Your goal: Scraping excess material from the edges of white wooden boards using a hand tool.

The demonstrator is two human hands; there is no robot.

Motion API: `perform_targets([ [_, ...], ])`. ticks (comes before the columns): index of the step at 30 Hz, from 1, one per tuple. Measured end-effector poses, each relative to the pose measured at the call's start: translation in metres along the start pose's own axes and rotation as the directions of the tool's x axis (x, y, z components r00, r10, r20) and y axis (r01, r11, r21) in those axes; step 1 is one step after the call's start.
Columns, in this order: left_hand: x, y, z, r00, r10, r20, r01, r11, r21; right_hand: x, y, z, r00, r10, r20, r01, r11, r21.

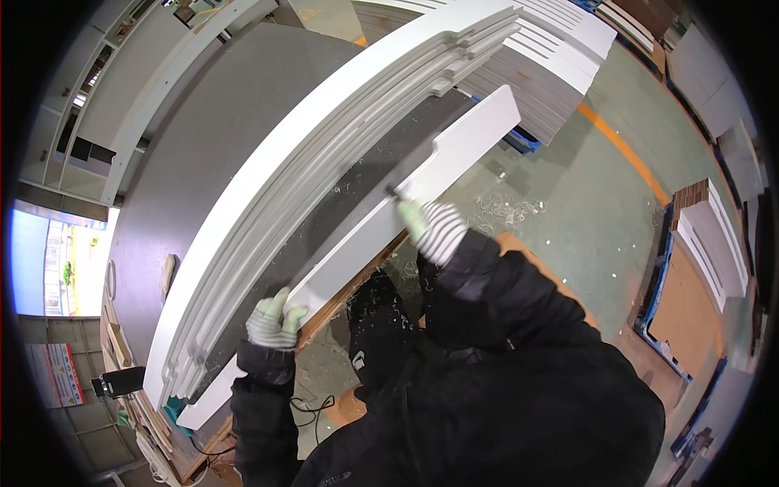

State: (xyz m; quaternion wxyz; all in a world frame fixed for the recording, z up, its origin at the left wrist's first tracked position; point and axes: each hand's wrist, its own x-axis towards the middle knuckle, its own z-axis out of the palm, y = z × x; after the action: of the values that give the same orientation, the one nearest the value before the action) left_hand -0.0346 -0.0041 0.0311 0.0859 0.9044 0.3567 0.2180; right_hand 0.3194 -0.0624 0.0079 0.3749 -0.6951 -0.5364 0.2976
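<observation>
A long white board (349, 253) with a stepped notch near its far end lies slantwise along the near edge of the dark worktable. My left hand (276, 321), in a striped glove with pale green fingertips, grips the board toward its near left end. Higher along the same board, my right hand (434, 230) is closed around a small dark hand tool (394, 192). The tool's tip meets or hovers over the board's far-side edge; motion blur hides its exact kind. Beyond the board rises a stack of curved white panels (316, 134) with notched ends.
Thin shavings (507, 209) litter the green floor at right. White slotted panels (560, 40) are stacked at the far right, with another panel stack (710, 239) on a pallet. A black cable (315, 410) hangs near my left forearm. Shelving (105, 97) stands at far left.
</observation>
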Motion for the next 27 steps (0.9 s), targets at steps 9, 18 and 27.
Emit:
perform_targets([
  [9,0.067,0.049,0.025,0.993,0.088,0.076,-0.093,0.993,0.07,0.01,0.015,0.002,0.988,0.06,0.141,-0.062,0.998,0.014],
  [18,-0.047,-0.015,-0.006,0.997,-0.021,0.068,0.008,0.981,0.195,0.045,0.057,-0.146,0.96,0.25,-0.128,-0.256,0.966,-0.031],
  [27,-0.042,0.0,0.001,0.999,-0.04,0.007,0.039,0.989,0.141,0.07,0.043,-0.105,0.897,0.418,0.142,-0.308,0.823,-0.478],
])
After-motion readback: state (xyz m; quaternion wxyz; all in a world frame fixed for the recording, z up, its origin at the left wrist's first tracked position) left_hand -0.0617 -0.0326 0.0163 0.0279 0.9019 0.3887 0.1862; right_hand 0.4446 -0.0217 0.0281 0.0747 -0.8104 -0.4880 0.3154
